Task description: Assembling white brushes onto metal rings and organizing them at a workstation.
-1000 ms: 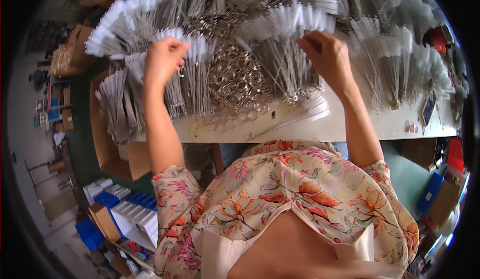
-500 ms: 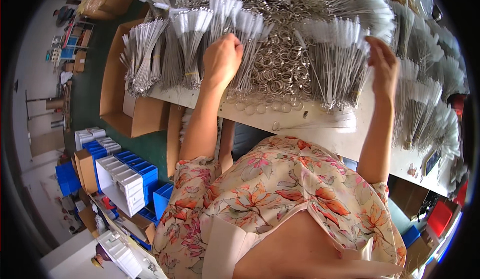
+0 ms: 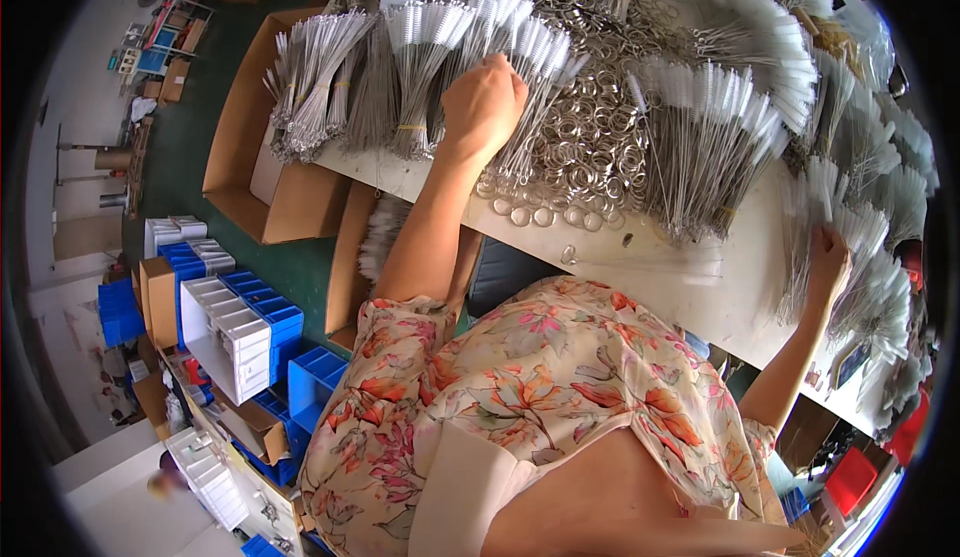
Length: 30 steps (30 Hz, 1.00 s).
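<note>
Where the white tabletop (image 3: pixel 640 257) runs across the view, crowded end to end with bundles of thin wire brushes with white bristle tips. Heap of loose metal rings (image 3: pixel 590 132) in the middle, between the 2 hands, a few rings strayed toward the near edge. Floral blouse (image 3: pixel 540 397) filling the lower centre, hiding whatever lies under the near edge.

Left hand (image 3: pixel 484 105) down on a fanned brush bundle (image 3: pixel 520 77), fingers curled shut into a loose fist over the wire stems, bristle tips spreading out beyond the knuckles. Just left of it, another banded bundle (image 3: pixel 420 67) standing apart, untouched.

Right hand (image 3: pixel 828 262) far off at the right end, well apart from the left, fingers closed round a few long thin wire stems of the brushes (image 3: pixel 815 202) there; how many, cannot tell.

Left of the tabletop, open cardboard box (image 3: pixel 255 177), more brush bundles (image 3: pixel 310 77) hanging over its rim. Second cardboard box (image 3: pixel 350 257) below the edge, beside the left forearm, some white brushes inside. On the green floor (image 3: pixel 200 87), blue plastic bins (image 3: pixel 270 322) and white bins (image 3: pixel 225 332) stacked together; contents not visible.
</note>
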{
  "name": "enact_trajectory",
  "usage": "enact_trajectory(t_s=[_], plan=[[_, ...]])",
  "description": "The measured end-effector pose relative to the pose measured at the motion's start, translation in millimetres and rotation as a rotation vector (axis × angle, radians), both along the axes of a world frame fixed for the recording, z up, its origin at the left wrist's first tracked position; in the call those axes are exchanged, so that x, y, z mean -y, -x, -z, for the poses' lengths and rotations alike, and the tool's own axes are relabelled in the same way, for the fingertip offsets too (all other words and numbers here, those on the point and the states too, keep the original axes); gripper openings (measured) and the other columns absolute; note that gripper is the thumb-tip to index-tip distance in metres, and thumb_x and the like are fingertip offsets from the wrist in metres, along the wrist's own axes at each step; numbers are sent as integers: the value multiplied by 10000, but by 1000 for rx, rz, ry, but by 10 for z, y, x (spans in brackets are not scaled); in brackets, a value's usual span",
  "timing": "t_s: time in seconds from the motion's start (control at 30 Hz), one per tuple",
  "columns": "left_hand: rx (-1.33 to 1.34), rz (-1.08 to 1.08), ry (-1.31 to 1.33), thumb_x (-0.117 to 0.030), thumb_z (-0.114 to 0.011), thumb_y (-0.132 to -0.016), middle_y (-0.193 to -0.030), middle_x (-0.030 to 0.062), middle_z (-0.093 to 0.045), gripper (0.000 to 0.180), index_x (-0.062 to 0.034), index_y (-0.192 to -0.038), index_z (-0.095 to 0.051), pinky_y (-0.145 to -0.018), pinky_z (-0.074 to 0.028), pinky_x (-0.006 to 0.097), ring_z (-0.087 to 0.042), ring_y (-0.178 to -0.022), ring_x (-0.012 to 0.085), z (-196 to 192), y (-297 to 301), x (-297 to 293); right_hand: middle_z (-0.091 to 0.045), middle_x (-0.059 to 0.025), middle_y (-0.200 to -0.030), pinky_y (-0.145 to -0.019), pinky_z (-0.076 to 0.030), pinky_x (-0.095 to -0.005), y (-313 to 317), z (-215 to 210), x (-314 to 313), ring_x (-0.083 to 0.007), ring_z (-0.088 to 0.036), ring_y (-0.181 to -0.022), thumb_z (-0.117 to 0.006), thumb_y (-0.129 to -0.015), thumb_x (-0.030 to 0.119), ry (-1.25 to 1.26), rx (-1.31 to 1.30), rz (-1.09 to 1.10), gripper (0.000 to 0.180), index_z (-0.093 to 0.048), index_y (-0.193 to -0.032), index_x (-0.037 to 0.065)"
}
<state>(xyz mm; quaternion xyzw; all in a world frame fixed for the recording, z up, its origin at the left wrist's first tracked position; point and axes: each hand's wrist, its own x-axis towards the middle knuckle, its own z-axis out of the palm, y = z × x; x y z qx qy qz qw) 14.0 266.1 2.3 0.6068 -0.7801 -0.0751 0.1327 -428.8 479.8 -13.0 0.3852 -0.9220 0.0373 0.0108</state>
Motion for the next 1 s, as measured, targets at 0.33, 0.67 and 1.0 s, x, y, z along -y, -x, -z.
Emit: enact_trajectory(t_s=[0.33, 0.67, 1.0], plan=[[-462, -336, 208, -352, -563, -843, -779, 147, -625, 311, -42, -827, -579, -647, -488, 355, -617, -710, 269, -455, -1394, 541, -596, -29, -709, -607, -396, -243, 453, -189, -165, -96, -490, -630, -667, -777, 290, 516, 211, -36, 283, -676, -961, 76], [-312, -152, -344, -172, -540, -872, -622, 8, -459, 259, -13, -677, -480, -470, -336, 229, -392, -541, 83, 344, -2465, 1150, -389, 62, -579, -451, -350, -192, 1051, -828, -691, -37, -366, -483, -492, -846, 205, 1146, 518, 111, 161, -586, -807, 81], [-205, -131, -231, -113, -535, -842, -637, 51, -533, 169, 37, -765, -550, -559, -377, 287, -446, -573, 134, 321, -2354, 1222, -660, -62, -833, -730, -480, -336, 2075, -413, -1360, -207, -622, -799, -648, -706, 374, 513, 92, 389, 282, -695, -875, 154]])
